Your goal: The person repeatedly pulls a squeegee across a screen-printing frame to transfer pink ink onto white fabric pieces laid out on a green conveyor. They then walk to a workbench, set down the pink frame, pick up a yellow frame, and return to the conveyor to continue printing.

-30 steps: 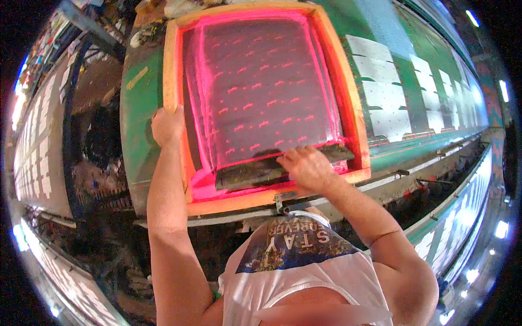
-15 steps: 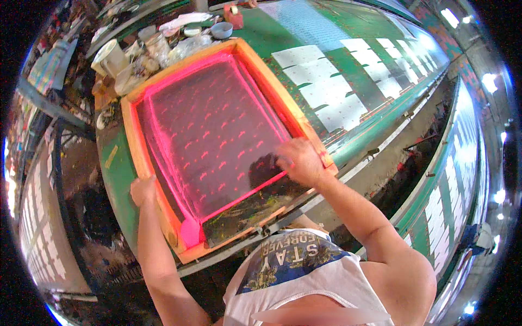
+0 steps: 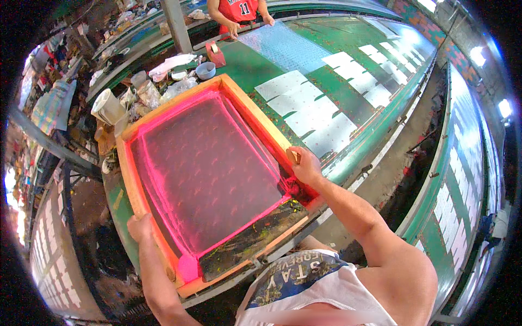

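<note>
A wooden screen-printing frame (image 3: 256, 112) lies at a slant on the green table in front of me. Its grey-brown mesh (image 3: 201, 168) carries rows of small faint marks and is bordered with bright pink ink. A pink blob (image 3: 188, 267) sits at the near left corner. My left hand (image 3: 141, 227) is closed round the left rail, low down. On the right rail, my right hand (image 3: 305, 165) is closed with the fingers curled over the wood. Below that hand, a dark reddish patch (image 3: 292, 187) in the near right corner is too unclear to name.
Rows of white pieces (image 3: 307, 111) lie along the green table (image 3: 239, 62). A co-worker in a red jersey (image 3: 239, 11) touches a translucent bluish sheet (image 3: 283, 46). Beyond the frame stand a white bucket (image 3: 107, 106), a bowl (image 3: 206, 70) and a red tape dispenser (image 3: 215, 55).
My right hand has gone from over the mesh's near right corner to the right rail. The view has tilted up, so the co-worker now shows, and the frame appears lower.
</note>
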{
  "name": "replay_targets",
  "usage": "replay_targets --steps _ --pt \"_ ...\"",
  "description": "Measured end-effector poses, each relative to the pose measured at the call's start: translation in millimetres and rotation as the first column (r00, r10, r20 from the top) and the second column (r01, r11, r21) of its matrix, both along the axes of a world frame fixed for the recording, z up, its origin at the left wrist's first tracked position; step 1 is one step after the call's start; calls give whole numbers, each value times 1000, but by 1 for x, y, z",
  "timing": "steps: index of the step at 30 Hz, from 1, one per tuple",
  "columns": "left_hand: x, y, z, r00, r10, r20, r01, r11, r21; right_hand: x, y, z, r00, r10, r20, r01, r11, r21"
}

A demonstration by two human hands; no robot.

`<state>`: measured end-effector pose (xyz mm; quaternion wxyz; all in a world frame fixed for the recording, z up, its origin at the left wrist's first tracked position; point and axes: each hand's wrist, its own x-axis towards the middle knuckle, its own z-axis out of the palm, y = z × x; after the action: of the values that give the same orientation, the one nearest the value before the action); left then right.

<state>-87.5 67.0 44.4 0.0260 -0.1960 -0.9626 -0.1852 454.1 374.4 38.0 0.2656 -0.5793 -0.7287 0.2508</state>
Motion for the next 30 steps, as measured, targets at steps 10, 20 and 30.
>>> replay_targets --steps 10,20,30 --pt "25 15 38 969 -208 136 129 889 440 55 47 40 993 91 -79 -86 994 61" --pt "189 130 79 985 -91 145 -9 819 574 166 176 32 984 116 -134 -84 971 223" --pt "263 207 30 992 -78 102 6 820 572 258 247 14 977 91 -193 -43 970 240"
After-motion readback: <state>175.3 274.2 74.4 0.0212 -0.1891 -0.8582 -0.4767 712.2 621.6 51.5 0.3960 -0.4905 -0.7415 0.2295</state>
